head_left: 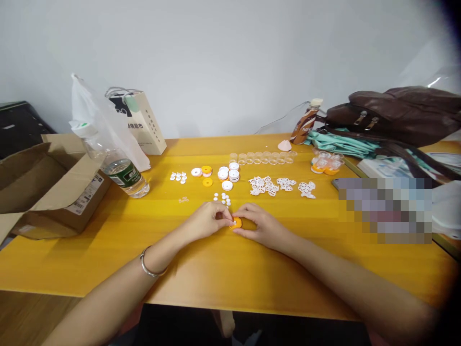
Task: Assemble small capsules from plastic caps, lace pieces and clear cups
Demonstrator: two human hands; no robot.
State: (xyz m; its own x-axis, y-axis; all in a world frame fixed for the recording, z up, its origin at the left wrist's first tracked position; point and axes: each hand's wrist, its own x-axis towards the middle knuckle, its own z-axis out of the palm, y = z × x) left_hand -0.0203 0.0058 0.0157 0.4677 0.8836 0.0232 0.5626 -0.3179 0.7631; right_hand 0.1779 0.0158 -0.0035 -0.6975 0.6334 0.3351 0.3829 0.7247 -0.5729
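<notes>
Between my two hands, just above or on the table, is a small round orange disc (236, 223) with a white bit at its centre. My right hand (262, 226) grips the disc's edge between thumb and fingers. The fingers of my left hand (212, 220) are pinched at the white bit in the middle; their tips partly hide it. Small white round pieces (224, 198) lie just beyond my hands. Farther back are white and orange discs (226, 185), some stacked. White lacy butterfly-like pieces (264, 185) lie to the right, before a row of clear cups (262, 158).
At left stand an open cardboard box (61, 211), a large water bottle (126, 175) and a paper bag (144, 125). Finished-looking orange-based clear pieces (327, 163), a brown drink bottle (305, 125) and a dark leather bag (396, 115) are at right. A wall closes the back.
</notes>
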